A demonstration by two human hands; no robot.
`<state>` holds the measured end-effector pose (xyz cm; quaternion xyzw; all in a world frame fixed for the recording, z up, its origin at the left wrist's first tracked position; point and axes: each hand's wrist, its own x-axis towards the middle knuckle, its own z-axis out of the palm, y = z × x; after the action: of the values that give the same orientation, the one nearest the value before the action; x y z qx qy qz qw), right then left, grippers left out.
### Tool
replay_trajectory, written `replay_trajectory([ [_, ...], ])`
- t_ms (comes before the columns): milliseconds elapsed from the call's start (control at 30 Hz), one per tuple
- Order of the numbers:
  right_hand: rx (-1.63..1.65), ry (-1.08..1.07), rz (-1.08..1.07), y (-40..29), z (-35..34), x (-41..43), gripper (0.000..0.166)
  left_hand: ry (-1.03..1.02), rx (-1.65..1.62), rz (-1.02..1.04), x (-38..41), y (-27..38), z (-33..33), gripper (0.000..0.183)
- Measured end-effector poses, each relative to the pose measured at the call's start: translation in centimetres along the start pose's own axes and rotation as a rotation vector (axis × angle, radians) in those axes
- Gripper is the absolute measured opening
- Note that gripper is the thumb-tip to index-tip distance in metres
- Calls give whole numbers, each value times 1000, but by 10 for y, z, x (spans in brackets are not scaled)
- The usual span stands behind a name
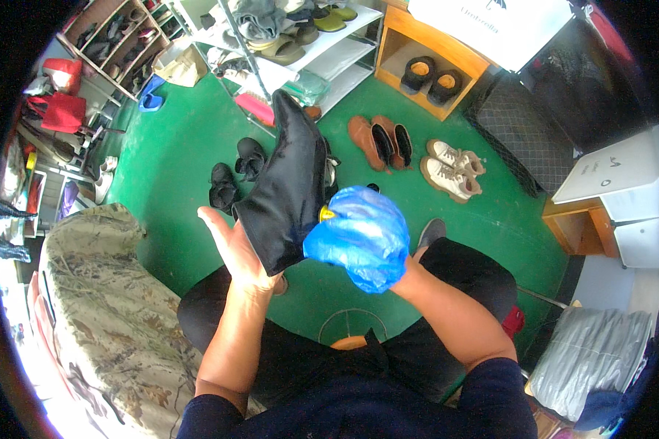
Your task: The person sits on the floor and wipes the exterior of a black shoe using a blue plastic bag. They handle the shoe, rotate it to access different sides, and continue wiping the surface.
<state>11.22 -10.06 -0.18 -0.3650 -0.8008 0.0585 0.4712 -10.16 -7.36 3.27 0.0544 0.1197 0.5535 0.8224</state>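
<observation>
A black leather ankle boot [291, 186] is held up before me, its toe pointing away and its open top towards me. My left hand [241, 252] supports it at the shaft from the left and below, thumb spread away from it. A blue plastic cover [362, 236] wraps my right hand [357, 241], which is against the boot's right side. A small yellow item [325, 214], perhaps a tin or cap, shows between the cover and the boot; the fingers are hidden.
On the green floor stand black shoes [224, 186], brown ankle boots [381, 142] and white lace-up shoes [453, 170]. A shelf rack [335, 60] and a wooden cubby [387, 55] are ahead. Camouflage fabric [104, 307] lies at the left, white boxes [609, 170] at the right.
</observation>
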Motion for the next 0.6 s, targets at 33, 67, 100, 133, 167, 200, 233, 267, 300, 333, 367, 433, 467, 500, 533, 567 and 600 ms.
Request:
replay_trajectory([
  [33, 18, 1, 9, -8, -2, 2, 27, -4, -10, 4, -1, 2, -4, 104],
  [67, 37, 2, 17, -17, -5, 5, 29, -8, -20, 10, -1, 5, -7, 101],
  [100, 40, -17, 50, -18, -3, -3, 31, -29, -19, -18, 0, 5, -9, 103],
  [133, 42, -35, 88, -19, -2, -13, 33, -45, -19, -49, 1, 4, -11, 104],
  [167, 37, -72, 150, -12, 6, -29, 35, -61, -18, -80, 2, 3, -12, 106],
  [200, 37, -26, 15, -17, -3, -2, 36, -2, 49, -56, -1, 4, -13, 112],
  [233, 2, -25, -16, -9, -6, -5, 40, 51, 112, -46, -1, 1, -9, 118],
  [267, -31, -24, -46, 0, -7, -9, 44, 104, 175, -36, -1, -2, -7, 124],
  [300, -13, 22, -56, 5, -8, -4, 44, 83, 155, -57, -2, -4, -7, 124],
  [333, -2, 68, -67, 11, -10, 2, 44, 56, 134, -78, -2, -6, -5, 125],
  [367, -54, 24, 52, 21, -8, -18, 43, 28, 114, -100, -1, -8, -4, 125],
  [433, 8, 44, -1, 7, -11, 1, 39, 11, 112, -110, -4, -4, -7, 126],
  [467, 75, 79, -47, -9, -15, 19, 38, 6, 114, -108, -6, -1, -9, 126],
  [500, 80, 14, -20, -15, -15, 13, 37, 23, 163, -100, -5, 0, -10, 127],
  [533, 73, -52, 12, -22, -18, 7, 36, 36, 208, -98, -3, -2, -8, 127],
  [567, 12, -215, 115, -17, -15, -17, 35, 50, 252, -95, -1, -4, -7, 127],
  [600, 0, -187, 108, -14, -9, -15, 35, 78, 285, -84, 0, -7, -9, 128],
])
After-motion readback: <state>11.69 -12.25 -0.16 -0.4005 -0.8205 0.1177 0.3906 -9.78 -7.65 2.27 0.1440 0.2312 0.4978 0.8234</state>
